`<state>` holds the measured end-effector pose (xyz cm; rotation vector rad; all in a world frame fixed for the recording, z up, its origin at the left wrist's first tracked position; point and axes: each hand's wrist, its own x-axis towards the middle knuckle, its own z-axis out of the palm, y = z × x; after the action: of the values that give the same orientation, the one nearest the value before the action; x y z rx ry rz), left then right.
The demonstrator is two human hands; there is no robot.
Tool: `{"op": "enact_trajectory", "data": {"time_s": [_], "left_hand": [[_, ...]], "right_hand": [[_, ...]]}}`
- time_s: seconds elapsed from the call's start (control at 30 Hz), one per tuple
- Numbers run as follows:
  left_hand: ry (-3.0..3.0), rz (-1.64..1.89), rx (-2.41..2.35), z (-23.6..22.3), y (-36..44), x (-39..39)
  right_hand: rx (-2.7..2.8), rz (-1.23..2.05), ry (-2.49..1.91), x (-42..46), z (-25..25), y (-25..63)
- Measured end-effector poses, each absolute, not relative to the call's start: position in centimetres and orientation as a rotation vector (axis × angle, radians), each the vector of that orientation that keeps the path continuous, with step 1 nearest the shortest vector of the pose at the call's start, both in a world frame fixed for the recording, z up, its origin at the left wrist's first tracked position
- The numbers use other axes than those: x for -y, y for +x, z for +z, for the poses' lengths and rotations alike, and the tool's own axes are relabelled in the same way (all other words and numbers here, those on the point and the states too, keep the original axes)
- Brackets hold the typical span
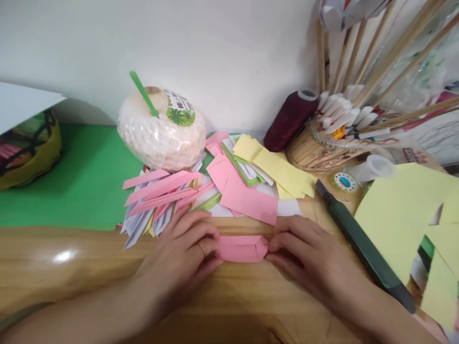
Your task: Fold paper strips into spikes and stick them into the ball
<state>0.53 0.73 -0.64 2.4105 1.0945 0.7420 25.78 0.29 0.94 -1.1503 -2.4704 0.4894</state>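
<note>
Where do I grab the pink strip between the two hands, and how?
Probably pinch the strip at its two short ends, coming from the left and right as the left hand and right hand do. It lies lengthwise between them, and its right end tapers to an easy-to-pinch tip.

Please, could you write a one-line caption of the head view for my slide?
Left hand and right hand hold a folded pink paper over a wooden table.
</note>
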Motion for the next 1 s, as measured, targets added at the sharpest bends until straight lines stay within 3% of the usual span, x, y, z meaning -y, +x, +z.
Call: {"op": "enact_trajectory", "data": {"time_s": [0.4, 1.0], "left_hand": [[2.381, 0.793, -1.079, -0.5, 0.5, -0.8], [2.302, 0.651, -1.247, 0.3, 1.4, -0.6]], "right_hand": [[2.375, 0.555, -1.2, 0.4, 0.6, 24.3], [2.354, 0.363, -1.326, 0.6, 0.2, 23.2]]}}
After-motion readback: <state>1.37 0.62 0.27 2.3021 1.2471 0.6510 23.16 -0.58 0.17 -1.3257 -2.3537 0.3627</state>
